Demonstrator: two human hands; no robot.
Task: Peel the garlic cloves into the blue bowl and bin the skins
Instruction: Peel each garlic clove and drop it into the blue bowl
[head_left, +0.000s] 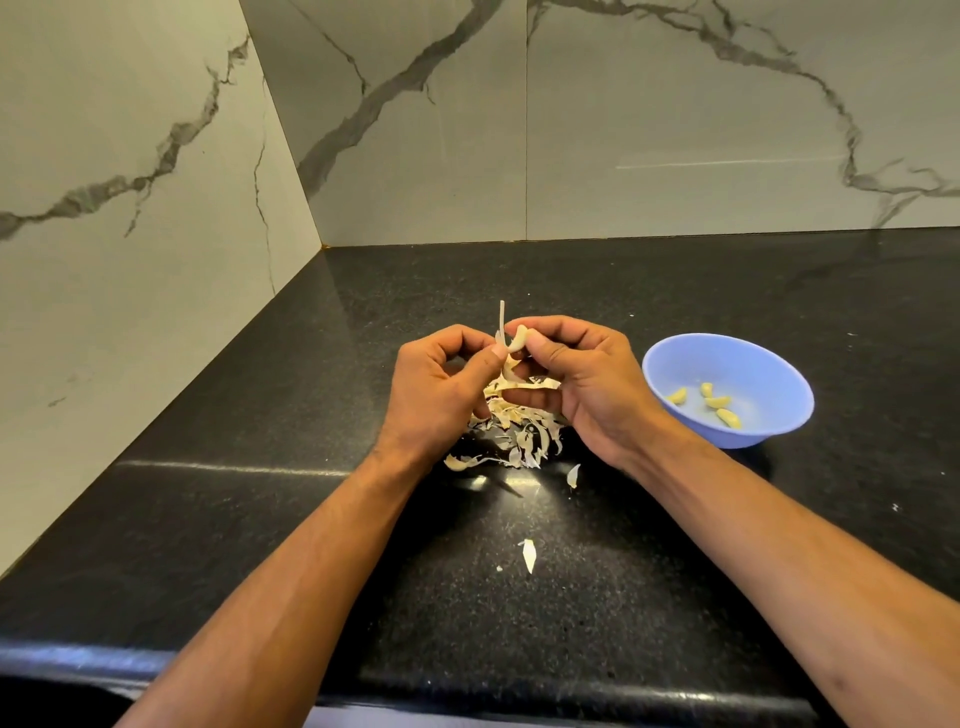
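I see right hand pinching the garlic clove at frame centre, left hand pinching its skin strip standing upward; blue bowl sits right, nearer my right grip.

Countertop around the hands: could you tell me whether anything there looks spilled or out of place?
Yes. Besides the main pile of garlic skins under the hands, a few stray skin scraps lie apart on the black countertop, nearer the front edge. The blue bowl sits upright, holding only peeled cloves.
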